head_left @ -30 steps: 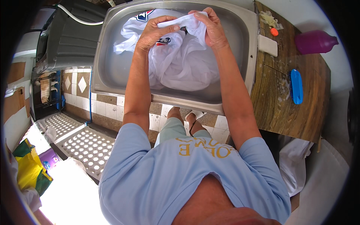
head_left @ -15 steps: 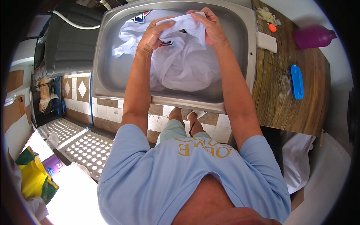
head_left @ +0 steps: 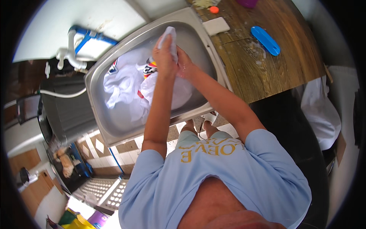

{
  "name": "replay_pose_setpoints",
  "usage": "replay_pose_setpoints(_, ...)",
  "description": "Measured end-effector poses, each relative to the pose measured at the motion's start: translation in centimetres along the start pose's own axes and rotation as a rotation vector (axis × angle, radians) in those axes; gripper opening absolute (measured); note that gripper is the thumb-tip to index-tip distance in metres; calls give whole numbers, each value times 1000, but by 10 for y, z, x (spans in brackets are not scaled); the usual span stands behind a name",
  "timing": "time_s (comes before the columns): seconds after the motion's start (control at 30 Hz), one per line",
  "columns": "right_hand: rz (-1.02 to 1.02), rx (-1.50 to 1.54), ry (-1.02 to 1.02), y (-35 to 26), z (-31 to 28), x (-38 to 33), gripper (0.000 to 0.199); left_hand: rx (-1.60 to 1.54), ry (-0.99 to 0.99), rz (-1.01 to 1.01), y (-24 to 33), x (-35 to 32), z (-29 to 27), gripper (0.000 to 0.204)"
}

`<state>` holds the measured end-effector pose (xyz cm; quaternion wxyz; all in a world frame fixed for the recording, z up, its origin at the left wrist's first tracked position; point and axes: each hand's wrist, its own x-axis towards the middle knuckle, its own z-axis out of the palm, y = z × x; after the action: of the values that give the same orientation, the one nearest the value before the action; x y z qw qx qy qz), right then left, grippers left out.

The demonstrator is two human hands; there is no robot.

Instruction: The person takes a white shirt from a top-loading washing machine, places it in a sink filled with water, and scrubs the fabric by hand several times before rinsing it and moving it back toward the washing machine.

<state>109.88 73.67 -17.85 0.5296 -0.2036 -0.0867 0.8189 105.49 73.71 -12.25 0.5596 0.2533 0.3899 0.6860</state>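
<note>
Filling the middle of the view, a metal sink (head_left: 114, 129) sat tilted across the frame, its basin holding a heap of wet white cloth (head_left: 126, 95) with red and dark printed patches near its centre. Beside it on the right ran a wooden counter (head_left: 267, 72), its boards wet in places. A dark grey ribbed appliance (head_left: 68, 110) stood against the sink's left side, with a white pipe and tap (head_left: 70, 57) fixed above it on the wall.

Both forearms reached up from the lower edge into the basin. The left hand (head_left: 164, 57) was closed around a bunched fold of the white cloth, lifting that part (head_left: 170, 36) clear of the heap toward the sink's far wall. The right hand (head_left: 183, 65) pressed against the left from the right side, touching it at the wrist and palm; its fingers were mostly hidden behind the left hand, so I could not tell whether they gripped the cloth.

On the counter lay 3 smaller things, well apart from the hands: a blue oblong brush (head_left: 265, 40), a white bar of soap (head_left: 215, 26) just beside the sink's rim, and an orange cap (head_left: 214, 10) near the far edge.
</note>
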Motion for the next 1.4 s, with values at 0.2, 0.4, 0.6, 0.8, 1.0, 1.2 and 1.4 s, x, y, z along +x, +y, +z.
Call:
replay_pose_setpoints(0.2, -84, 246, -218, -23, -2, -1, 41, 1282, -257, 739, -42, 0, 60, 29)
replay_pose_setpoints(0.4, -137, 278, -303, -36, -5, -4, 42, 1783, -414, 710, -47, 3, 83, 28)
replay_pose_setpoints(0.6, -166, 253, -272, -42, 0, -6, 43, 2118, -711, 651, -40, 12, 97, 17)
replay_pose_setpoints(0.8, -214, 209, -150, -44, -5, 5, 45, 2091, -843, 607, -24, 10, 97, 12)
replay_pose_setpoints(1.0, -274, -88, -9, -59, -1, 25, 49, 611, -419, -317, 70, 33, 32, 25)
replay_pose_setpoints(1.2, -244, -621, -218, -74, 31, 5, 14, 464, -264, -346, 118, 24, -23, 28)
replay_pose_setpoints(1.4, -135, -256, -184, -54, 35, 14, 13, 458, -224, -264, 112, 24, -59, 19)
